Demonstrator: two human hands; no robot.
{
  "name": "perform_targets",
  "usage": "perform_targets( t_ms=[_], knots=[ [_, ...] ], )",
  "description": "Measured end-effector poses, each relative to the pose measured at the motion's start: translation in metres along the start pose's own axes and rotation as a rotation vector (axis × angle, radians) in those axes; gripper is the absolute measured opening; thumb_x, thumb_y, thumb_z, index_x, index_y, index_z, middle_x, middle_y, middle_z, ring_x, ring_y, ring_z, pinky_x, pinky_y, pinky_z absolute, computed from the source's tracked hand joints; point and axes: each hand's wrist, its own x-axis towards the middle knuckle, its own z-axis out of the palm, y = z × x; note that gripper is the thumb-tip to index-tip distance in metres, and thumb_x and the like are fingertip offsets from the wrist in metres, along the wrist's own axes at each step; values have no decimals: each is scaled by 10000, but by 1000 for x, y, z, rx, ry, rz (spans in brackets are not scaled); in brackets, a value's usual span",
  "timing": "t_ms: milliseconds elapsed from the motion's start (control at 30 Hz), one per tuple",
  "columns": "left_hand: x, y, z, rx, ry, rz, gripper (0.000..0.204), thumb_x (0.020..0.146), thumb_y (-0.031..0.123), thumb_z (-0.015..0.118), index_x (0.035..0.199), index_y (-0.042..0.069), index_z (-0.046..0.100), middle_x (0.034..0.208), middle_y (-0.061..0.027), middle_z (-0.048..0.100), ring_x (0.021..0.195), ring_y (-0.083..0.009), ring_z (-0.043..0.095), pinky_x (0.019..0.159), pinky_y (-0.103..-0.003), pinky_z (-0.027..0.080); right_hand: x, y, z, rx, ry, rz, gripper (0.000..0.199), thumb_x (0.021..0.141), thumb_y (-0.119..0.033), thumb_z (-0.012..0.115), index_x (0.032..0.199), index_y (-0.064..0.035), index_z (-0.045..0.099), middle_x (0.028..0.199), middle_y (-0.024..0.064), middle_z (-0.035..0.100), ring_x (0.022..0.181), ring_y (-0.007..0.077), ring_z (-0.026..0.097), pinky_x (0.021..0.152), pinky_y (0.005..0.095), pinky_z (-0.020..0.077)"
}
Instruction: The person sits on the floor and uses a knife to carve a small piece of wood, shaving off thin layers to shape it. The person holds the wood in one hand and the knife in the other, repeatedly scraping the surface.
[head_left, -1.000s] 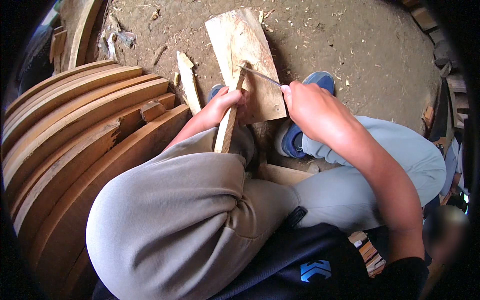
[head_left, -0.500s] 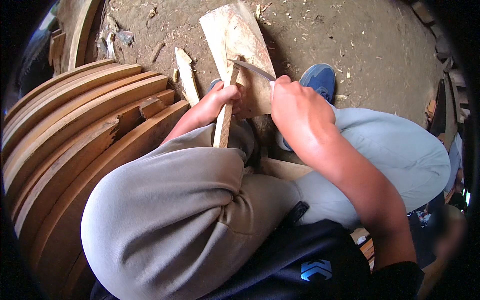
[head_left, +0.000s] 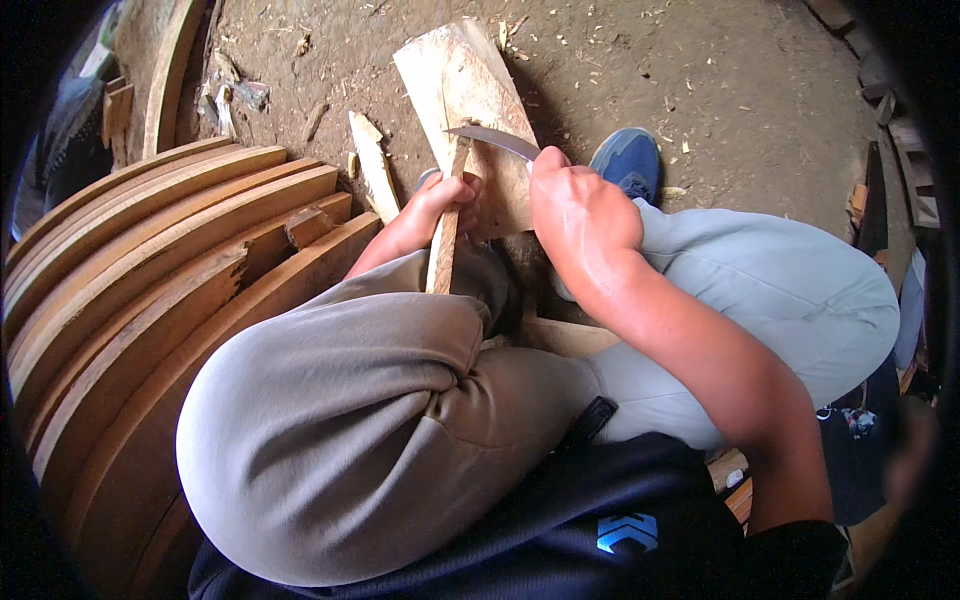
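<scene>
A narrow wooden stick (head_left: 441, 262) stands slanted between my knees, its upper end over a pale wood block (head_left: 484, 84). My left hand (head_left: 447, 200) is wrapped round the stick at about its middle. With its fingers closed on the handle, my right hand (head_left: 585, 205) holds a knife with a curved blade (head_left: 497, 137). The blade points left, and its tip lies across the stick's upper end. My fist covers most of the knife's handle. Whether the edge bites into the wood I cannot tell.
Several curved planks (head_left: 180, 225) are stacked at my left. A split wood piece (head_left: 373, 160) lies on the dirt floor (head_left: 600, 60) among scattered chips. My blue shoe (head_left: 628, 163) is right of the block. Another person's blurred arm (head_left: 912, 450) shows at the lower right.
Both hands, the stick and the knife appear slightly lower and a little to the left in view. The blade stays across the stick's upper end. Both grips are unchanged.
</scene>
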Motion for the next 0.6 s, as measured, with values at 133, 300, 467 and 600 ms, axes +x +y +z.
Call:
perform_targets(
  t_ms=[133, 300, 467, 600],
  knots=[
    [-3, -2, 2, 2, 37, 34, 184, 827, 246, 494, 724, 103, 440, 642, -4, 420, 553, -124, 407, 527, -289, 343, 3, 14, 1, 71, 37, -96, 128, 926, -143, 541, 877, -50, 614, 711, 138, 700, 615, 225, 723, 500, 338, 583],
    [0, -2, 8, 3, 77, 66, 192, 831, 237, 481, 706, 102, 427, 612, -6, 394, 534, -122, 383, 515, -299, 325, 10, 32, -32, 427, -340, -16, 238, 949, -149, 474, 941, 24, 637, 860, 262, 702, 832, 403, 710, 731, 487, 578],
    [6, -10, -7, -67, -70, 24, 210, 836, 214, 470, 675, 107, 386, 603, -1, 374, 538, -121, 376, 514, -317, 313, 21, 38, -38, 371, -344, -79, 244, 941, -126, 465, 944, 26, 655, 874, 263, 703, 876, 401, 709, 747, 479, 576],
    [4, -8, 1, -69, 28, 4, 216, 836, 208, 470, 666, 108, 384, 602, 0, 372, 536, -124, 375, 512, -321, 311, 18, 32, -33, 313, -304, -70, 213, 954, -132, 476, 937, 14, 631, 838, 240, 708, 825, 381, 718, 705, 467, 583]
  ],
)
